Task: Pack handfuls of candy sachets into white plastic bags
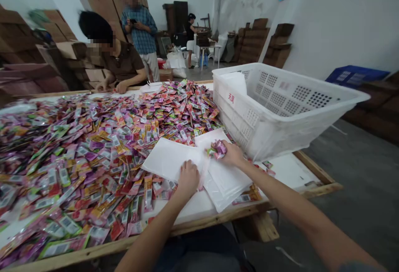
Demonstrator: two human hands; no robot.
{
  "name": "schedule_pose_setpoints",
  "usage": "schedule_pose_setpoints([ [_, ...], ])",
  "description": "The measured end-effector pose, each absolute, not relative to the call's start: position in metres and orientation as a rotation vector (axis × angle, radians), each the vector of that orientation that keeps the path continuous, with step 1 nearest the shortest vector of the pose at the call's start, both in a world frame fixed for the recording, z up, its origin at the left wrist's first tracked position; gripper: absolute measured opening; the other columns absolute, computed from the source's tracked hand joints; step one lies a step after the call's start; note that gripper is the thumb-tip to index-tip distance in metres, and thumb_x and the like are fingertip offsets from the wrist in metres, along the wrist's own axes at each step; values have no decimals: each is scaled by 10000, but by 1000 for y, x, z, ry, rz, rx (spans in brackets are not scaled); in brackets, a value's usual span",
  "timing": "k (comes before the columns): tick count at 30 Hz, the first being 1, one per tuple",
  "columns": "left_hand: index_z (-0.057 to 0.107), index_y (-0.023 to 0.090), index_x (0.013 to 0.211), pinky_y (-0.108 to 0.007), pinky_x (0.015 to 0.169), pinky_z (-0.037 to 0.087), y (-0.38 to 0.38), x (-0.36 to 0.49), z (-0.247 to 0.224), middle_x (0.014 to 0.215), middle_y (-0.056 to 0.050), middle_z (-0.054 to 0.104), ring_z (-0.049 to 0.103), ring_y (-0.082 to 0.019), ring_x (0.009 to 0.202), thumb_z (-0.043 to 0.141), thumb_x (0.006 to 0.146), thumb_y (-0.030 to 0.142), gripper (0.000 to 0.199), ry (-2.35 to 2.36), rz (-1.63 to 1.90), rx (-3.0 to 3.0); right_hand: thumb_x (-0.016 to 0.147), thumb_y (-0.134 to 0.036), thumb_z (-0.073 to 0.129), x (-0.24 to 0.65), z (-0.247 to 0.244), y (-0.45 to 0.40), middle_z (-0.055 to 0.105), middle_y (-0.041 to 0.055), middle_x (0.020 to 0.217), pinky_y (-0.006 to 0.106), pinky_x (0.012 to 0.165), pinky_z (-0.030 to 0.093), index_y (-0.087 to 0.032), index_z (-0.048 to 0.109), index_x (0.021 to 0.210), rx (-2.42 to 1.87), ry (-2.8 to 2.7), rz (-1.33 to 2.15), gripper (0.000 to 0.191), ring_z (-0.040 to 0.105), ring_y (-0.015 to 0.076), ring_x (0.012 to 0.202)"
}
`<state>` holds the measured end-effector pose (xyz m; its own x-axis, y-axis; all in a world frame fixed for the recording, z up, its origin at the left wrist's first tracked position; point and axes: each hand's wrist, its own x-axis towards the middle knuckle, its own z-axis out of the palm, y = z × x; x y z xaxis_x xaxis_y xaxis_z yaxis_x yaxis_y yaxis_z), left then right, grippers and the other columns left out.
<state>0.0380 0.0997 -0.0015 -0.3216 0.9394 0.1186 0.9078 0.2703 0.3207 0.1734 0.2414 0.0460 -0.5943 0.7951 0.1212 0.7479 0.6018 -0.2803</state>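
Observation:
My right hand [232, 154] is closed around a small bunch of colourful sachets [217, 149], purple and green at their ends. It hovers over or rests on a stack of flat white plastic bags [229, 176]; which of these I cannot tell. Bent fingers of my left hand [188, 176] press on the edge of another white plastic bag [168, 157], which lies flat and points left. A clear pinkish strip along this bag's opening shows between my hands. Loose sachets [115, 147] in pink, orange, purple and green heap up left of and behind the bags.
A large white perforated plastic basket [249, 114] stands at the table's right, with white sheets or bags inside. Wooden strips [212, 222] edge the table. Across it, a seated person [124, 66] handles sachets. Another person [140, 30] stands behind, and cardboard boxes [254, 41] line the walls.

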Motion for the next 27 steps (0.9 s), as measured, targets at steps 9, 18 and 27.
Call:
schedule_pose_setpoints([
  [9,601,152,882,-364,934,384,91,17,-11,1122,-99,601,533,-205,1048,353,834,272,279,1761,1279,1336,494,-254,655,165,38,205,626,-15,746,252,628,442,-164,585,811,-717,-2679,1071,337,561,155,676],
  [18,555,182,736,-378,1030,301,96,35,17,1293,-84,496,400,-168,1232,328,830,151,248,2007,1154,1435,563,-283,644,135,37,189,656,130,913,310,639,456,-159,571,959,-1273,-3049,340,421,623,279,819],
  [27,524,134,1069,-526,1059,184,112,49,28,1358,-119,415,305,-213,1293,308,844,131,312,2148,758,1850,491,-172,679,115,42,202,671,134,780,328,655,466,-142,624,707,-1174,-3225,395,224,628,303,781],
])
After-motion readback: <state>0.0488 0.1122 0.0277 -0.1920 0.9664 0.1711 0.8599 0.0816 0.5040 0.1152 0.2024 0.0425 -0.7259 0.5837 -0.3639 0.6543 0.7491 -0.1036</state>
